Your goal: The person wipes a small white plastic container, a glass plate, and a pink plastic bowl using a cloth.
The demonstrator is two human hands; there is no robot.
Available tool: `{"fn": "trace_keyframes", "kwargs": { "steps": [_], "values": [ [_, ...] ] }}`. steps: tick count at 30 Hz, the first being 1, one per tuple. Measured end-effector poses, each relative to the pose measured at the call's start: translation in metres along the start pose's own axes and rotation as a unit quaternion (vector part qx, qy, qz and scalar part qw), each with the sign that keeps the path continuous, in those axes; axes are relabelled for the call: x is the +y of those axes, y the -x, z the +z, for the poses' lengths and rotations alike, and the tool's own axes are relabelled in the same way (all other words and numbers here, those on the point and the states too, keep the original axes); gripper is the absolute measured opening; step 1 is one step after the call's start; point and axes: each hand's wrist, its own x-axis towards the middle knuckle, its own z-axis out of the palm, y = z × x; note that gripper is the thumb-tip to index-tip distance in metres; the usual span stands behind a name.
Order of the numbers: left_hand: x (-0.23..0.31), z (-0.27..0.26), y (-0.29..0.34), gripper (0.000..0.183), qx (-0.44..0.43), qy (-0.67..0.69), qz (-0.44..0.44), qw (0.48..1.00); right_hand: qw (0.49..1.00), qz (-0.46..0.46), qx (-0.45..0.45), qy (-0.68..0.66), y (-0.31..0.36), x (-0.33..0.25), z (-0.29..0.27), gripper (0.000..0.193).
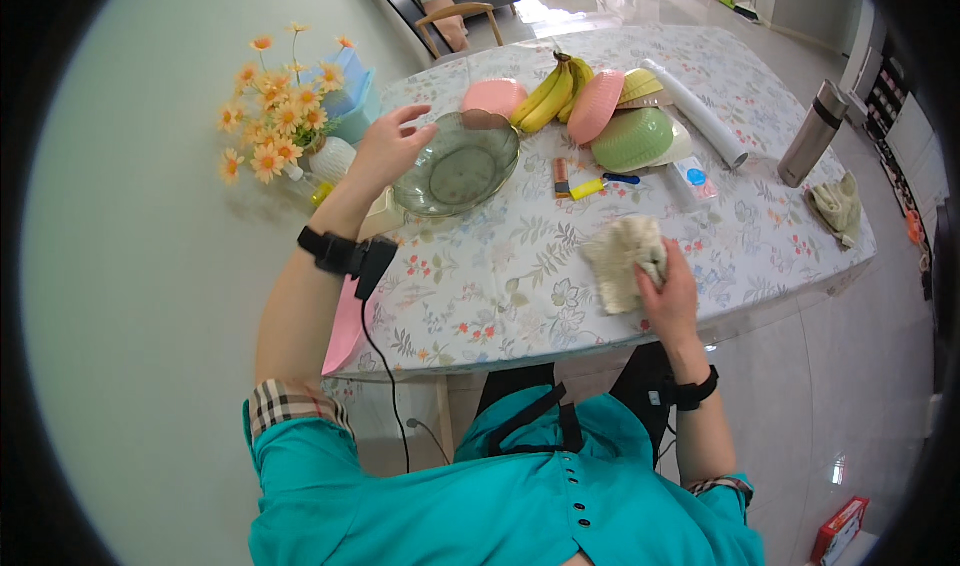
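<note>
My right hand [672, 294] grips a cream cleaning cloth [622, 256], bunched at its right side and spread over the flowered tablecloth [520, 311]. At the left, my left hand [388, 148] is raised by the rim of a smoky glass bowl [455, 171], fingers apart and nothing in them. Whether its fingertips touch the rim I cannot tell. The bowl looks empty. Between the bowl and the cloth lie a yellow-and-blue handled tool [600, 186] and a small brown-and-orange item [561, 178].
Bananas [552, 96], a pink basket [596, 108], a green basket [633, 138] and a white roll [697, 114] fill the far side. A steel flask [815, 136] and a second cloth [836, 208] sit at the right edge. Orange flowers [285, 116] stand at left.
</note>
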Motion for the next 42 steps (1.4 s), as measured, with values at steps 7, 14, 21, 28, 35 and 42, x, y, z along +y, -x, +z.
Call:
{"fn": "trace_keyframes", "kwargs": {
  "steps": [7, 14, 21, 28, 35, 42],
  "values": [
    [0.013, 0.054, -0.040, 0.049, -0.130, -0.057, 0.008, 0.990, 0.997, 0.065, 0.027, -0.038, -0.005, 0.013, -0.027, 0.030],
    [-0.004, 0.117, 0.028, 0.045, -0.138, -0.182, 0.023, 0.973, 0.989, 0.084, 0.065, -0.104, -0.003, 0.012, -0.029, 0.028],
    [0.000, 0.124, 0.098, 0.033, -0.047, -0.098, 0.043, 0.993, 0.986, 0.080, 0.075, -0.129, -0.001, 0.017, -0.026, 0.031],
    [0.037, 0.110, 0.187, 0.031, 0.049, 0.011, 0.142, 0.989, 0.990, 0.081, 0.064, -0.094, 0.003, 0.018, -0.025, 0.038],
    [-0.019, 0.117, 0.210, 0.048, 0.255, 0.209, -0.178, 0.927, 0.977, 0.070, 0.099, -0.178, 0.005, 0.018, -0.019, 0.041],
    [-0.021, 0.114, 0.173, 0.037, 0.020, 0.425, -0.304, 0.852, 0.955, 0.123, 0.101, -0.249, 0.036, -0.013, -0.023, 0.038]
  ]
}}
